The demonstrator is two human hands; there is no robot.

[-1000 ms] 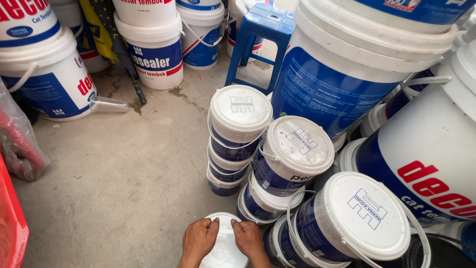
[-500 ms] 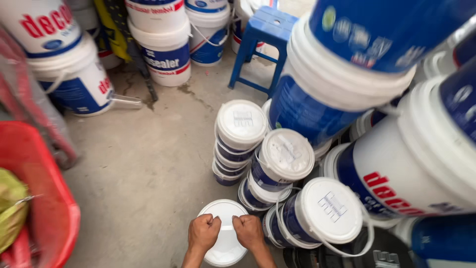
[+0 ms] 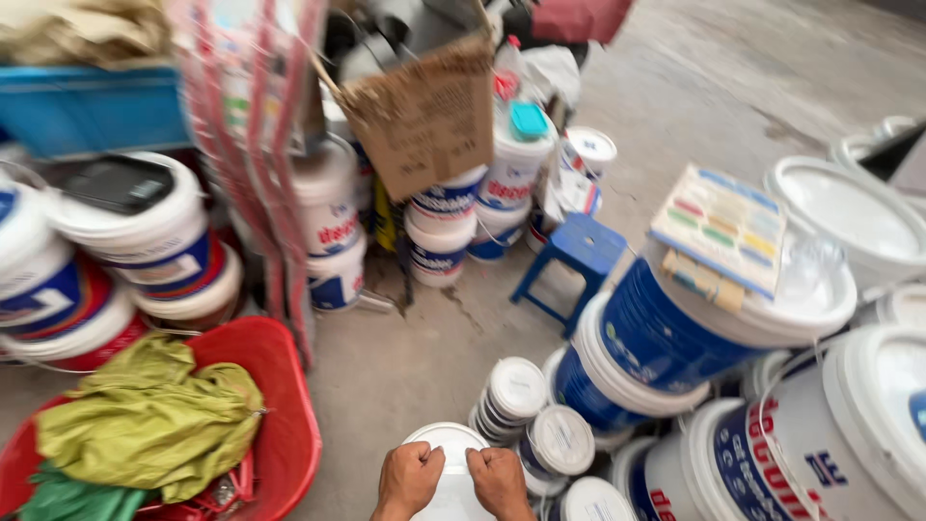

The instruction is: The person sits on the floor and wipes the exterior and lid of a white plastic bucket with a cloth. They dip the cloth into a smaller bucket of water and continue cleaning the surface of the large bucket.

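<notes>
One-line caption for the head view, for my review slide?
Both hands, left hand and right hand, press on a white bucket lid amid stacked paint buckets, beside a red basin.

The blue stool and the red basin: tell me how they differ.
The blue stool is small, angular and stands on legs; the red basin is wide, round and sits low on the floor. The stool's top is bare, while the basin holds a yellow-green cloth. Both rest on the concrete floor.
</notes>
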